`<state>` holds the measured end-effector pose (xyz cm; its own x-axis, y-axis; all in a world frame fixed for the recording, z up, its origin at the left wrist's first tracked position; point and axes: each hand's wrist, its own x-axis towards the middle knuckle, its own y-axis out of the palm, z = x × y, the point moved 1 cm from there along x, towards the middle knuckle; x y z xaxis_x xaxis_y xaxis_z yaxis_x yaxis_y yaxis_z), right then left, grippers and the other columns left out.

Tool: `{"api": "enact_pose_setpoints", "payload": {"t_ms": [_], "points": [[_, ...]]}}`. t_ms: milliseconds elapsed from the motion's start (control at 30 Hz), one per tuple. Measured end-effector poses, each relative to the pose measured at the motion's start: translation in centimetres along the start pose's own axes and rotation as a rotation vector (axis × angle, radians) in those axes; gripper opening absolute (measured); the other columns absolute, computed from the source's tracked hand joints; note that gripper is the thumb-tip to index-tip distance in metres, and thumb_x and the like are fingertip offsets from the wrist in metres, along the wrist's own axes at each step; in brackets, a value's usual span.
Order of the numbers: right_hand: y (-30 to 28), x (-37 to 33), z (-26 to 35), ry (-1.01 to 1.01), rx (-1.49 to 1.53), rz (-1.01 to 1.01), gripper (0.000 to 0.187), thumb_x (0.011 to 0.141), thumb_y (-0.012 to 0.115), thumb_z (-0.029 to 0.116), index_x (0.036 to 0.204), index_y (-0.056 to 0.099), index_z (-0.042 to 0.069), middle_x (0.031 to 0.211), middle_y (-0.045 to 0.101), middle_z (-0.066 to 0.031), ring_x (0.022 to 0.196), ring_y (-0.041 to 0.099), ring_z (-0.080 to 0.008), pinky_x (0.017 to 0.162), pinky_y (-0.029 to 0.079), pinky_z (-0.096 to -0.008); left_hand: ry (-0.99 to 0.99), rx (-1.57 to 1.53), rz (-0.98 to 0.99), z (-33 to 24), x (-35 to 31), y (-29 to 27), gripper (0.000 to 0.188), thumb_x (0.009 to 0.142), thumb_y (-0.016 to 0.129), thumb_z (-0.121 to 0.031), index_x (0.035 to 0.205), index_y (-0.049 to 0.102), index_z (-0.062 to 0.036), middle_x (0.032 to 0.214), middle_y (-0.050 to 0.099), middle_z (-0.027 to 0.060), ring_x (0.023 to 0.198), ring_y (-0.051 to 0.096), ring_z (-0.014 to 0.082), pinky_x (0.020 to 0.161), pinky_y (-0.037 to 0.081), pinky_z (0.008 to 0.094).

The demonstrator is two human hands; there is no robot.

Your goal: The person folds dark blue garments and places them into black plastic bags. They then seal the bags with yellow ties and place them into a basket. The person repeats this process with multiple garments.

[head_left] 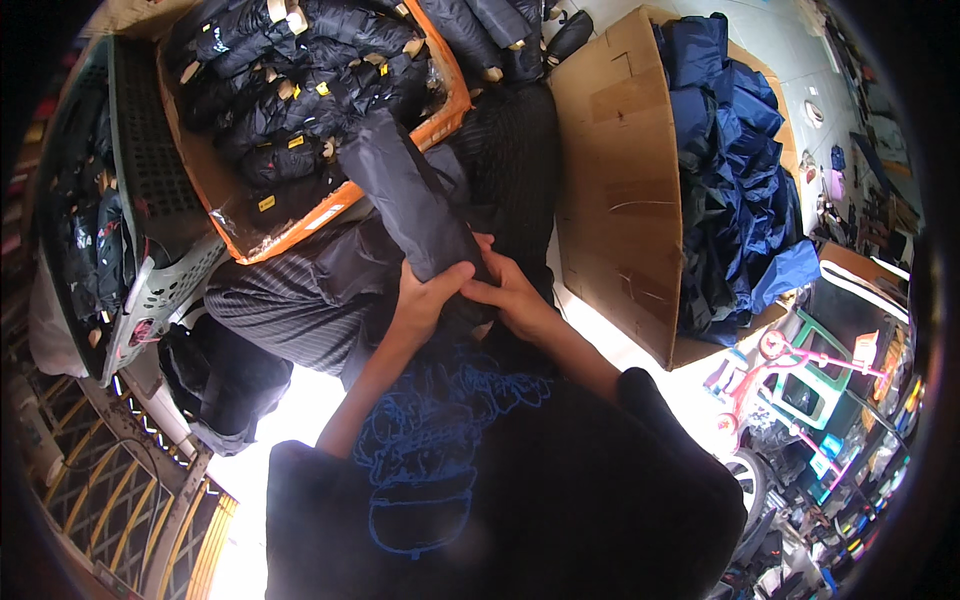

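Note:
A black folding umbrella (408,195), wrapped in smooth cloth, slants up and to the left above my lap. My left hand (430,297) is closed around its near end from the left. From the right, my right hand (512,298) grips the same end, its thumb close to the left thumb. The palm sides of my fingers are partly hidden behind the cloth. The umbrella's far end overlaps the near edge of an orange-rimmed box (330,207), which is packed with black rolled umbrellas (320,100) bearing light wooden ends and small yellow tags.
At the right stands a tall cardboard box (620,190) full of dark blue cloth pieces (735,200). A grey plastic basket (165,180) with black bundles is at the left. More black rolls (480,35) lie beyond the boxes. A pink scooter (775,365) sits at far right.

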<state>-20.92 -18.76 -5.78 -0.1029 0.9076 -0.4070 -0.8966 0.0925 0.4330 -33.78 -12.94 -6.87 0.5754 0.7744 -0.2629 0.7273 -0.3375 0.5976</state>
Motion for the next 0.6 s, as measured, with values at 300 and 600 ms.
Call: {"api": "enact_pose_setpoints", "payload": {"t_ms": [300, 600], "points": [[1.1, 1.9, 1.2, 0.301, 0.435, 0.119, 0.050, 0.090, 0.058, 0.035, 0.123, 0.049, -0.001, 0.108, 0.061, -0.0116, 0.091, 0.063, -0.0156, 0.073, 0.052, -0.0306, 0.068, 0.021, 0.044, -5.5, 3.3, 0.4, 0.072, 0.084, 0.063, -0.051, 0.126, 0.044, 0.0044, 0.108, 0.059, 0.0192, 0.093, 0.064, 0.0293, 0.081, 0.054, 0.0404], [2.5, 1.7, 3.7, 0.227, 0.043, -0.054, 0.050, 0.086, 0.067, 0.038, 0.123, 0.054, 0.008, 0.087, 0.063, -0.0065, 0.063, 0.060, -0.0115, 0.052, 0.048, -0.0205, 0.089, -0.291, 0.067, -6.1, 3.9, -1.8, 0.076, 0.078, 0.073, -0.050, 0.124, 0.043, 0.0031, 0.107, 0.061, 0.0206, 0.098, 0.065, 0.0343, 0.086, 0.055, 0.0429]]}}
